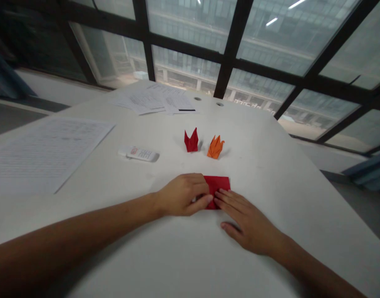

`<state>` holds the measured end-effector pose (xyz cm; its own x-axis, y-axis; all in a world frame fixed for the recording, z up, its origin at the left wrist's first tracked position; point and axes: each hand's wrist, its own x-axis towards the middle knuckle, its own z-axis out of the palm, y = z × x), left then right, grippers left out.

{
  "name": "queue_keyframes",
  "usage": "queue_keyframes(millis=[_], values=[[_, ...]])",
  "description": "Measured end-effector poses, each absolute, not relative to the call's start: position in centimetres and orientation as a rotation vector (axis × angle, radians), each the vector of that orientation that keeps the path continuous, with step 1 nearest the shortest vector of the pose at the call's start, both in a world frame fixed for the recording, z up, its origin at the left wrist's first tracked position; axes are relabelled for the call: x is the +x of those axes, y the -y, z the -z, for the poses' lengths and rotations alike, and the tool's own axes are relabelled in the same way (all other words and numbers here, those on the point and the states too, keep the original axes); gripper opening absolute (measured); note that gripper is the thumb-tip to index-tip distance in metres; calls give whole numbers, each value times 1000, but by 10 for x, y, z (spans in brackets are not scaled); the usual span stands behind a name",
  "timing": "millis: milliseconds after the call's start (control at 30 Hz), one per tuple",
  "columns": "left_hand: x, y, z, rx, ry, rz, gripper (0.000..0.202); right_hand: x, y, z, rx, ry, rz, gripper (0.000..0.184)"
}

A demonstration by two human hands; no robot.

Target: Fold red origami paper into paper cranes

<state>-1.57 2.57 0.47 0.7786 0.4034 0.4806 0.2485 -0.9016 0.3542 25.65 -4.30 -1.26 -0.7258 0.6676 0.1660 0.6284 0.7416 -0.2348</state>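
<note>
A folded sheet of red origami paper (218, 182) lies flat on the white table in front of me. My left hand (186, 194) is closed at the paper's left side, fingers curled over it and thumb tip resting on its lower part. Flat across the right half lie the outstretched fingers of my right hand (246, 219), its thumb apart on the table side. Both hands cover part of the sheet, so its left edge is hidden. Beyond it stand a red origami crane (191, 141) and an orange origami crane (215, 147), side by side.
A white remote control (140, 153) lies left of the cranes. Printed sheets (47, 151) cover the table's left side, and more papers (155, 98) lie at the back. Two round cable holes sit near the far edge of the white table (289, 198), before large windows.
</note>
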Motion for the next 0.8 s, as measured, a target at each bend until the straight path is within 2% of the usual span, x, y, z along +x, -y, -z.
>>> queue_keyframes(millis=[133,367,567,700,800], values=[[-12,-26,-5,2692,-846,-851,11,254,44,11,-1038,2654,-248,58],[-10,-27,-5,2720,-875,-657,26,251,45,8,-1151,2476,-235,54],[-12,-27,-4,2594,-800,-836,26,250,44,8,-1134,2369,-203,4],[-13,-26,-2,2591,-743,-934,24,251,43,10,-1143,2247,-222,7],[-12,-25,-3,2632,-603,-854,22,254,41,11,-1217,2085,-293,7]])
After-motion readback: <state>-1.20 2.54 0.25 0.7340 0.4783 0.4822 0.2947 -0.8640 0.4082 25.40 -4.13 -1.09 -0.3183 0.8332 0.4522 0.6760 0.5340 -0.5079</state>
